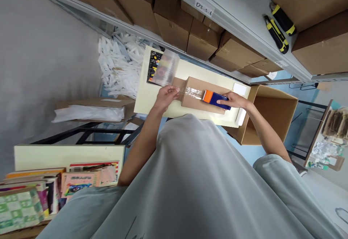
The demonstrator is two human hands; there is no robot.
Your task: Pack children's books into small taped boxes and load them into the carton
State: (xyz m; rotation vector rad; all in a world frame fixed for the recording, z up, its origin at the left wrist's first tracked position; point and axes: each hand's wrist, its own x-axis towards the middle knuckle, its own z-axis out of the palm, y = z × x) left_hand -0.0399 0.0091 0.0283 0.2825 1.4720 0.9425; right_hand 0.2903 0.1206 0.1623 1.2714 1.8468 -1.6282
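A small brown cardboard box [195, 103] lies on a pale yellow table [148, 95] in front of me. My left hand [165, 97] pinches the free end of a clear tape strip [193, 93] at the box's left end. My right hand [234, 100] is closed around an orange and blue tape dispenser [214, 98] that rests on the box's top near its right end. The shiny tape runs along the top between my two hands.
A plastic-wrapped colourful packet [162, 68] lies on the table's far left. An open large carton [268, 117] stands to the right. Shelves with brown boxes [174, 17] and yellow-black tools [277, 32] rise behind. White packing scraps [121, 63] and books [40, 192] sit left.
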